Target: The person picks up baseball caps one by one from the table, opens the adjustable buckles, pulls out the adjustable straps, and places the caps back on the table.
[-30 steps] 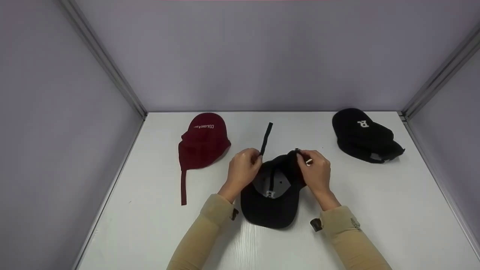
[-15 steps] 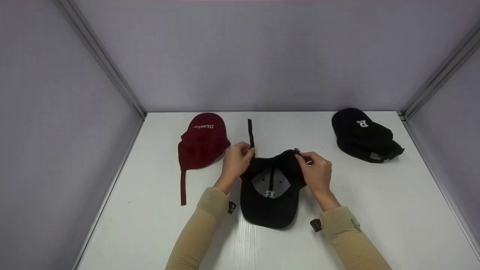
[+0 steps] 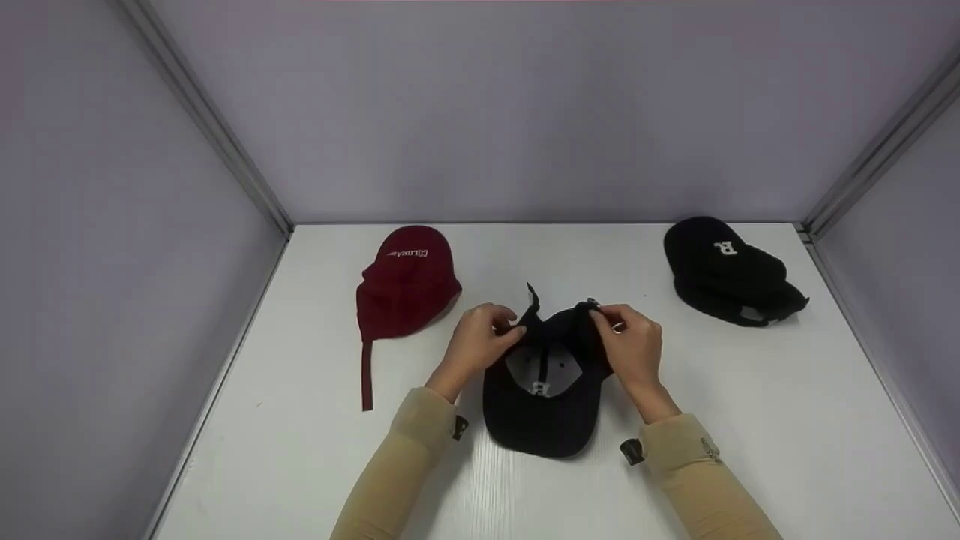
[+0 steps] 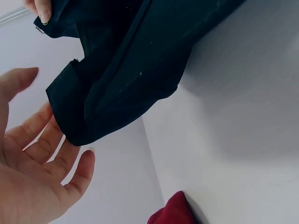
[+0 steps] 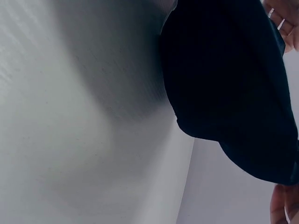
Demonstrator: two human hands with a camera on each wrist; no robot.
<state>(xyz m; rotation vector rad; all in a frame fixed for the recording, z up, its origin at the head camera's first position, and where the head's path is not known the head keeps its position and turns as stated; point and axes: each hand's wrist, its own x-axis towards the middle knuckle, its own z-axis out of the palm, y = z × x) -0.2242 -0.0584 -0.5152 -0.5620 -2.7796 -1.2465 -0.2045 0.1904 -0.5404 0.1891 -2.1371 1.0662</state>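
A black baseball cap [image 3: 540, 431] lies crown-down on the table, its brim toward me and its grey-lined inside facing up. My left hand [image 3: 480, 334] is at the cap's back left edge. In the left wrist view, the left fingers [image 4: 44, 144] lie behind the cloth edge, with the thumb held apart from it. The cap's black strap [image 3: 533, 301] sticks up bent beyond that hand. My right hand [image 3: 634, 341] pinches the back right edge, beside a small metal buckle [image 3: 592, 301]. In the right wrist view, the dark crown [image 5: 224, 84] hides most of both hands.
On the left lies a dark red cap [image 3: 409, 296], its loose strap [image 3: 367, 379] pointing toward me. Another black cap [image 3: 724, 277] with a white letter sits at the back right. Grey walls [image 3: 480, 112] enclose the white table [image 3: 285, 465] at the back and sides.
My left hand moved left with the strap, then back right, and its thumb has come off. The strap stood tall and straight; now it is lower and bent. The right hand stayed put.
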